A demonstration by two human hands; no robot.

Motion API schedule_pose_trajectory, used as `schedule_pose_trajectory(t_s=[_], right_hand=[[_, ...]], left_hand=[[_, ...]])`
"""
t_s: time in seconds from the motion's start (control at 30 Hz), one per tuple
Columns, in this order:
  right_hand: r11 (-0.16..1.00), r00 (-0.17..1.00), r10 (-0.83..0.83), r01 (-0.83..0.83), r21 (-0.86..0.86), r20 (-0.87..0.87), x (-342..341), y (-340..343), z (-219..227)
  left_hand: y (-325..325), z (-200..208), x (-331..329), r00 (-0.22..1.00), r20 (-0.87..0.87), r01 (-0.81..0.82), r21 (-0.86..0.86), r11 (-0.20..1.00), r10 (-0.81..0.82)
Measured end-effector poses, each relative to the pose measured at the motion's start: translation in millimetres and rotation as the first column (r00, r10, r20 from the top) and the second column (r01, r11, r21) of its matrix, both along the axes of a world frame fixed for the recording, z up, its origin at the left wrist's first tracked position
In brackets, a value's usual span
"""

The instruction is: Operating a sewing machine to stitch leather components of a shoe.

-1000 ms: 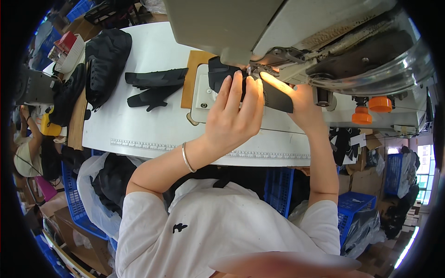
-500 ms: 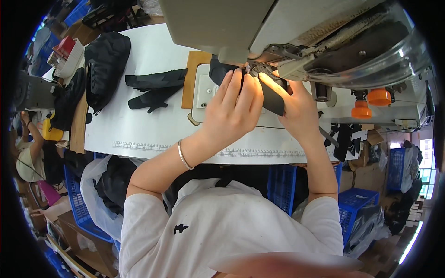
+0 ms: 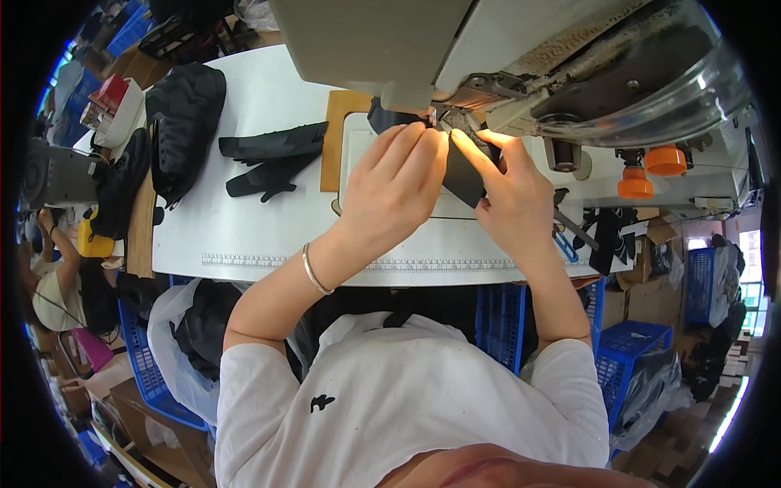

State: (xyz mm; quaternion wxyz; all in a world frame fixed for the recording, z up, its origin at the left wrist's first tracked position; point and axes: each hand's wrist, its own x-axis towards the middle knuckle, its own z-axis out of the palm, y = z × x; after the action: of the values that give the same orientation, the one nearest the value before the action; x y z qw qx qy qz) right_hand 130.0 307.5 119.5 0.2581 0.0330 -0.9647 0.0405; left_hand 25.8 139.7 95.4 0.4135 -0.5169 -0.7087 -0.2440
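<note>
A dark, flat fabric piece (image 3: 464, 179) lies under the needle area of a sewing machine (image 3: 370, 49), lit by a warm lamp. My left hand (image 3: 390, 183) bends over its left side, fingers pressed together with the tips on the piece beside the needle. On the other side, my right hand (image 3: 514, 191) grips the piece's right edge, index finger stretched toward the needle and thumb lower down. Part of the piece hides behind my left fingers and the machine head. To the left on the white table (image 3: 244, 232) lie loose black cut pieces (image 3: 277, 159).
A black shoe upper (image 3: 185, 130) and another dark shoe (image 3: 122, 183) sit at the far left. Orange knobs (image 3: 634, 183) hang from the machine at right. Blue baskets (image 3: 630, 358) stand below the table. Another person (image 3: 65, 285) works at far left.
My left hand has shifted slightly left, and its fingers are bent more. The dark piece has moved a little left, with my right hand following along its edge.
</note>
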Motion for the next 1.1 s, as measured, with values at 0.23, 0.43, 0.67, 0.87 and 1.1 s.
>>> schedule_pose_trajectory(t_s=[0.23, 0.43, 0.67, 0.87, 1.1], right_hand=[[0.998, 0.997, -0.049, 0.046, -0.043, -0.066, 2, -15, -12], [0.997, 0.990, -0.066, 0.070, 0.021, -0.124, 2, -22, -3], [0.992, 0.994, 0.091, -0.096, -0.079, -0.068, -3, -1, 3], [0.910, 0.989, 0.141, -0.108, -0.401, 0.054, -8, 8, 5], [0.866, 0.991, 0.122, -0.079, -0.493, 0.055, -5, -3, -1]], left_hand=[[0, -8, -4, 0.999, 0.015, 0.028, 0.087, 0.996, -0.029], [-1, -4, -7, 1.000, -0.011, 0.012, 0.115, 0.993, -0.010], [0, -5, 3, 0.998, 0.069, -0.011, 0.118, 0.993, 0.003], [1, -5, 6, 0.998, -0.012, -0.054, 0.084, 0.995, 0.055], [-1, -7, 8, 0.996, 0.084, -0.052, 0.117, 0.992, 0.043]])
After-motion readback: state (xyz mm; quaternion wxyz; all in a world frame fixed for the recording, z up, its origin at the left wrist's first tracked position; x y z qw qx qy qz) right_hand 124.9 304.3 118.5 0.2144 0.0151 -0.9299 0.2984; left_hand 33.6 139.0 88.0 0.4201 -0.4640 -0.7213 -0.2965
